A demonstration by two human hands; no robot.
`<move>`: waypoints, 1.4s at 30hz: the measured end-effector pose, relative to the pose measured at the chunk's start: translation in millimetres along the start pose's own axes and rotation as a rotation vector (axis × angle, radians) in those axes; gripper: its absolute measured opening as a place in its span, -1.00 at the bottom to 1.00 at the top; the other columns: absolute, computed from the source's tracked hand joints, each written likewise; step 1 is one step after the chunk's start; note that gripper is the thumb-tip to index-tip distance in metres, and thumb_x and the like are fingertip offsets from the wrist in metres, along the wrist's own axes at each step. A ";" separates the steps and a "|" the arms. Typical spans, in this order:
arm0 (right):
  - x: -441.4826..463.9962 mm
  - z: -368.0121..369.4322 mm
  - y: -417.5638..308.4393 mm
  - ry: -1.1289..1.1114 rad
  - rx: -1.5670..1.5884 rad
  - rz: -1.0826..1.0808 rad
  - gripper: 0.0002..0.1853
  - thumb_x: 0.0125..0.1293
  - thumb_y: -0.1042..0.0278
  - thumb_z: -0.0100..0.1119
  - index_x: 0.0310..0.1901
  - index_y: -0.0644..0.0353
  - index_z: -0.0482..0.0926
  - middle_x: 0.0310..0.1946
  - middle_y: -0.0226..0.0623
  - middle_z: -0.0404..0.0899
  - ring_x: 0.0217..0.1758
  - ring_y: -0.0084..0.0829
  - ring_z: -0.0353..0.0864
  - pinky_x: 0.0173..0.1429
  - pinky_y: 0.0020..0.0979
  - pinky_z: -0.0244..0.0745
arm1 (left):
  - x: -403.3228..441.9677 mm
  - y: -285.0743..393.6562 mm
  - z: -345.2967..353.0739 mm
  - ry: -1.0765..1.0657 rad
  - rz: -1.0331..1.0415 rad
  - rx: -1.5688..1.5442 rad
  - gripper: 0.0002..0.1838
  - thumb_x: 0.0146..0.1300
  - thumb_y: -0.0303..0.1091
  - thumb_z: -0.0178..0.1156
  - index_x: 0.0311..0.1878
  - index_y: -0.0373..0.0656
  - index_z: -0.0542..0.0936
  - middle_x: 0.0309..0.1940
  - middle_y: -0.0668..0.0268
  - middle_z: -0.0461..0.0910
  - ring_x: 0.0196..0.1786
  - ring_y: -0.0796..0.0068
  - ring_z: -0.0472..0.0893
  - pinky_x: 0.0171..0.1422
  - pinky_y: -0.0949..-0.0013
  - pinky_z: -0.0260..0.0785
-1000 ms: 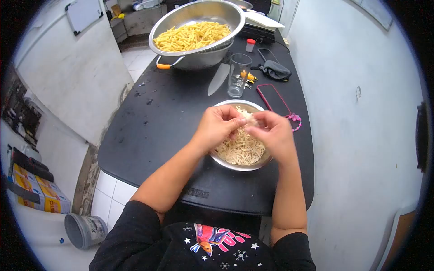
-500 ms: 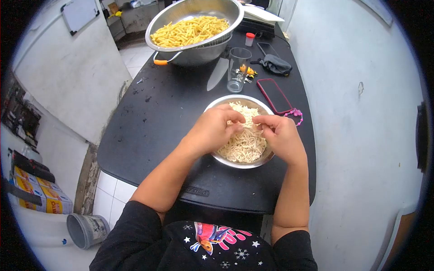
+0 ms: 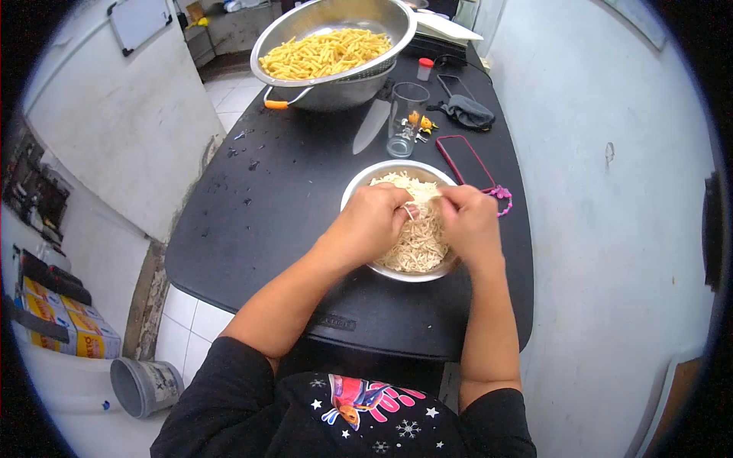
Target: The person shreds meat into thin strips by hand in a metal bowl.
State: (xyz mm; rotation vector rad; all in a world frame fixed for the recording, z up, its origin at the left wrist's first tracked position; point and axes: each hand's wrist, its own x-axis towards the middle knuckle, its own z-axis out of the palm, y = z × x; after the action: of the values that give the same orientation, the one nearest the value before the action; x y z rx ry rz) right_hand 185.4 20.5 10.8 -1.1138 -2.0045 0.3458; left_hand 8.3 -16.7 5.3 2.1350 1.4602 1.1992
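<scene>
A round metal bowl [image 3: 353,185] near the table's front holds pale, thin shreds that look like shredded chicken [image 3: 421,243]. Over its left side, my left hand [image 3: 372,221] is closed, pinching a pale piece of the same food, with a strand hanging by the fingertips. My right hand [image 3: 471,221] is closed too, its thumb and fingertips gripping the other end of that piece above the bowl's right side. The piece stretches between both hands. My fingers partly cover the bowl's contents.
Behind the bowl stand a drinking glass [image 3: 405,126], a knife [image 3: 372,126] and a red-edged phone [image 3: 466,163] with a pink strap. Farther back, a colander [image 3: 267,53] of yellow pasta-like pieces sits tilted on a pot. A wall [image 3: 611,229] runs along the right.
Both hands have turned inward, and a pale piece now shows stretched between the fingertips. The view has shifted slightly.
</scene>
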 end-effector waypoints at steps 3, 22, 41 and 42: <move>3.5 -10.6 6.0 -0.054 0.079 0.033 -0.78 0.04 0.51 0.21 -0.22 0.31 0.62 -0.31 0.00 0.60 -0.30 -0.10 0.62 -0.17 -0.30 0.51 | 0.9 3.9 -3.5 -0.018 -0.055 -0.059 -0.83 0.19 -0.38 0.17 -0.33 -0.33 0.59 -0.40 -0.04 0.57 -0.34 0.03 0.58 -0.22 0.20 0.40; 1.2 -10.9 -6.0 -0.173 0.136 0.013 -0.71 0.04 0.60 0.10 -0.14 0.34 0.60 -0.27 0.04 0.61 -0.18 -0.05 0.62 -0.05 -0.27 0.49 | 0.8 2.4 -8.2 -0.190 -0.102 0.035 -0.85 0.14 -0.35 0.23 -0.34 -0.24 0.64 -0.53 0.04 0.56 -0.48 0.26 0.56 -0.31 0.29 0.41; -1.4 -5.3 -14.2 -0.139 0.171 -0.089 -0.78 -0.05 0.53 0.20 -0.29 0.28 0.63 -0.38 -0.07 0.60 -0.34 -0.17 0.62 -0.19 -0.31 0.51 | 2.3 -5.4 -2.8 -0.071 -0.052 -0.173 -0.86 0.07 -0.43 0.31 -0.30 -0.26 0.65 -0.49 0.16 0.58 -0.46 0.48 0.56 -0.34 0.40 0.40; -1.0 -5.8 -14.2 -0.120 0.138 -0.083 -0.79 -0.05 0.55 0.19 -0.29 0.29 0.63 -0.38 -0.07 0.60 -0.33 -0.17 0.62 -0.19 -0.32 0.51 | 2.6 -5.0 -3.8 -0.063 -0.057 -0.152 -0.86 0.07 -0.44 0.30 -0.29 -0.26 0.65 -0.49 0.15 0.59 -0.46 0.49 0.56 -0.34 0.41 0.40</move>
State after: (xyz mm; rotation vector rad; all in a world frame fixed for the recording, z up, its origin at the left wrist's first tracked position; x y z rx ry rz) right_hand 181.8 10.7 22.1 -0.9408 -2.0902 0.5106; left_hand 2.6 -13.0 5.7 1.9987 1.3487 1.1718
